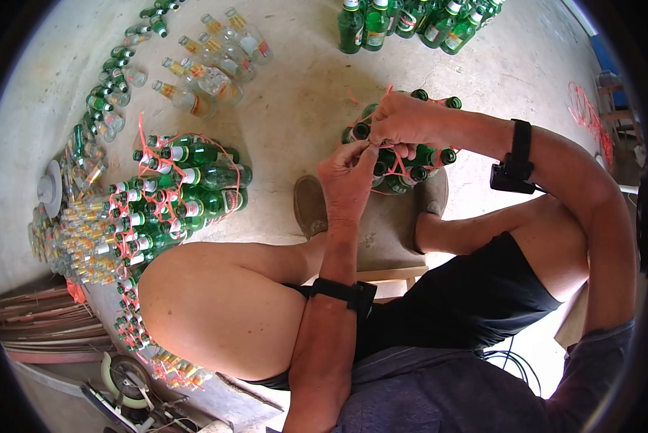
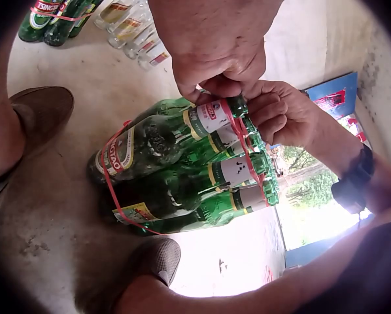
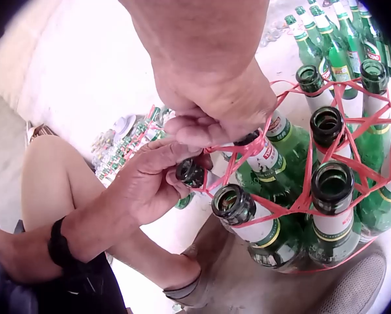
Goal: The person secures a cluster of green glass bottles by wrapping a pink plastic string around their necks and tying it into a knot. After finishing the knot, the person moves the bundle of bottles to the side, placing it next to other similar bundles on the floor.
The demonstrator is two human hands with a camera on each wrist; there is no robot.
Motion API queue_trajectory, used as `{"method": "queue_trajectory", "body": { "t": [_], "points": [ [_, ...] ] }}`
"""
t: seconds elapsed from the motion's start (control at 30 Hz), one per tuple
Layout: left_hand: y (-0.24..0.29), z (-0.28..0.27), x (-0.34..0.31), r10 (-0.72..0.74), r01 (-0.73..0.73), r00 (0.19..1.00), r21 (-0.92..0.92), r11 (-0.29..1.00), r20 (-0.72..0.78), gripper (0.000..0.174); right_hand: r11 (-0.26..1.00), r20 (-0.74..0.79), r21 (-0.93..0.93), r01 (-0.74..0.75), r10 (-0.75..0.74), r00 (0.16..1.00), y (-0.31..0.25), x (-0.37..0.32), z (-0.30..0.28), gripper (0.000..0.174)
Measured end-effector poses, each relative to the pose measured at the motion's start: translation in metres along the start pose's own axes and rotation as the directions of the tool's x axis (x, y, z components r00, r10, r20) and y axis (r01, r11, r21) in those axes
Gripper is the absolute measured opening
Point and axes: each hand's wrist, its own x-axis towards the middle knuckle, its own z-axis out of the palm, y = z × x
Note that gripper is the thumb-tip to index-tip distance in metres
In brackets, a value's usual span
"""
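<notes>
A bundle of green glass beer bottles point(image 3: 333, 190) stands upright on the floor between the person's feet. Red plastic string point(image 3: 284, 210) criss-crosses between the bottle necks, and another loop of it circles the bottles lower down in the left wrist view. At the bundle's near left edge, the left hand point(image 1: 345, 177) pinches the string between thumb and fingers beside a bottle mouth point(image 3: 191, 171). Right against it, the right hand point(image 1: 399, 123) grips the string with curled fingers. The fingertips of both hands meet over the rim bottles, partly hiding the string there.
More tied green bottles point(image 1: 208, 177) stand at the left, near clear bottles point(image 1: 208, 79). Another group of green bottles point(image 1: 410, 22) is at the far side. Loose red string point(image 1: 591, 108) lies at the right. Shoes point(image 1: 309, 206) flank the bundle.
</notes>
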Motion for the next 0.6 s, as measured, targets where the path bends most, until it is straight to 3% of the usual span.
{"method": "queue_trajectory", "body": {
  "t": [0.4,0.6],
  "points": [
    [-0.0034,-0.0014,0.0015,-0.035,0.036,0.999,-0.028,0.999,0.029,0.018,0.999,-0.018,0.051,-0.005,0.006,1.000,0.0040,0.0023,-0.0025,0.022],
    [-0.0014,0.0002,0.0007,-0.054,0.055,0.999,-0.060,0.997,0.005,0.012,1.000,0.016,-0.005,-0.002,0.002,1.000,-0.0004,0.0008,-0.0058,0.023]
  ]
}}
